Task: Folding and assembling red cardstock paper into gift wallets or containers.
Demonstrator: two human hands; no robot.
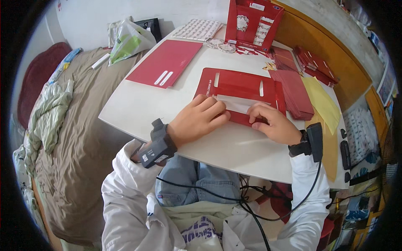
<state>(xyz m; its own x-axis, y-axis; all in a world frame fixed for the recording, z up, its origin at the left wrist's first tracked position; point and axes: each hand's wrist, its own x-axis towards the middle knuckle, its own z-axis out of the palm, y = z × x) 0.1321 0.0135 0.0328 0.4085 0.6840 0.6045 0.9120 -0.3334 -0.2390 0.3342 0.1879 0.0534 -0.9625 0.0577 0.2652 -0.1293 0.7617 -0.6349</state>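
A flat red card sheet (239, 83) with two pale slots lies on the table in front of me. Along its near side shows a white strip (236, 103); whether it is a folded flap or a separate paper, I cannot tell. My left hand (201, 119) has its fingers curled over the sheet's near left part, at the strip's left end. At the other end, my right hand (271, 122) is closed with thumb and forefinger bent together at the sheet's near edge. The fingertips of both hands are partly hidden.
A stack of red cards (294, 94) touches the sheet's right side, beside yellow paper (322, 100). A larger red board (166, 62) lies back left. An upright red display box (254, 25) stands at the back. Black cables (217, 193) hang across my lap.
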